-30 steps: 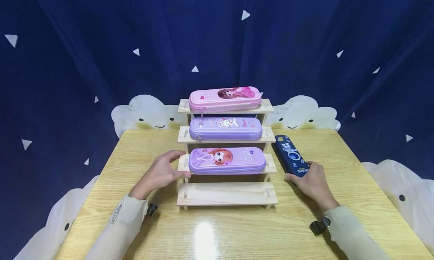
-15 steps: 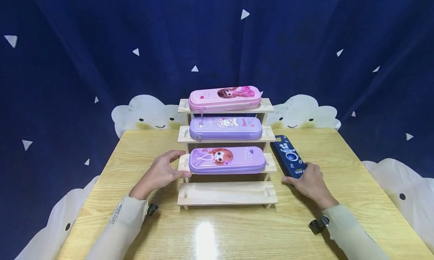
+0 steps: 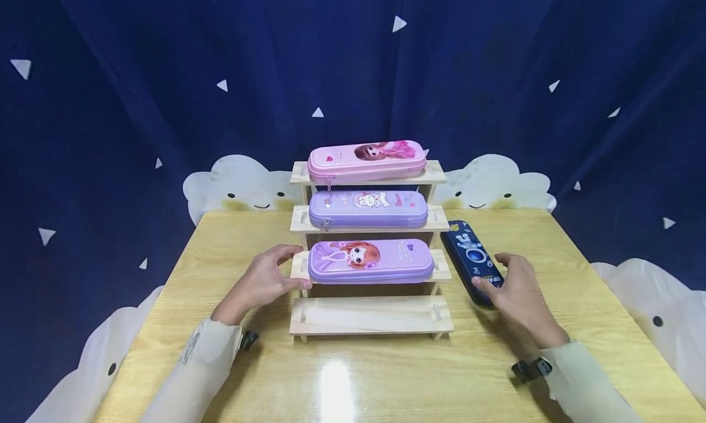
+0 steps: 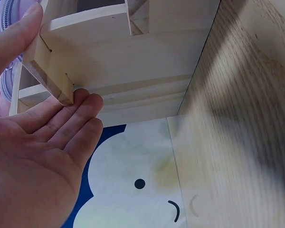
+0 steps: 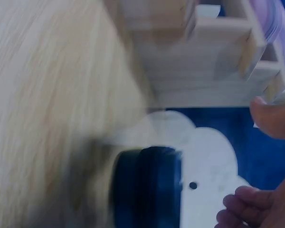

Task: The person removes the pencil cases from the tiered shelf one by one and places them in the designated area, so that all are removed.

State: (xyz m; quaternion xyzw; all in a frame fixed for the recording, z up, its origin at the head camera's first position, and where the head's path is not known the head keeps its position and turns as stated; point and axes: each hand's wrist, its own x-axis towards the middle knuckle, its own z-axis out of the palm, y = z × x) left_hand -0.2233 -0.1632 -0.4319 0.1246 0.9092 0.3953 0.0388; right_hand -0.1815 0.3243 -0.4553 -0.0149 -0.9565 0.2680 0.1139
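A stepped wooden rack (image 3: pixel 371 316) stands mid-table. My left hand (image 3: pixel 263 280) grips the left end of its second step from the bottom, thumb above and fingers beneath the board (image 4: pixel 50 71) in the left wrist view. On that step lies a purple pencil case (image 3: pixel 397 262) with a red-haired doll. Right of the rack, a navy space-print pencil case (image 3: pixel 469 254) lies slanted on the table. My right hand (image 3: pixel 521 297) hovers at its near end, thumb and fingers spread apart. In the right wrist view, a gap separates the hand from the navy case (image 5: pixel 147 190).
A lilac rabbit-print pencil case (image 3: pixel 368 209) occupies the step above, and a pink doll pencil case (image 3: pixel 366 160) the top one. The wooden table (image 3: pixel 248 374) reaches back to a dark blue curtain (image 3: pixel 353 55) with cloud shapes (image 3: pixel 491 181) along its bottom.
My right hand has let go of the navy pencil case and drawn off it to the right, uncovering its near end. The left hand stays in place on the rack.
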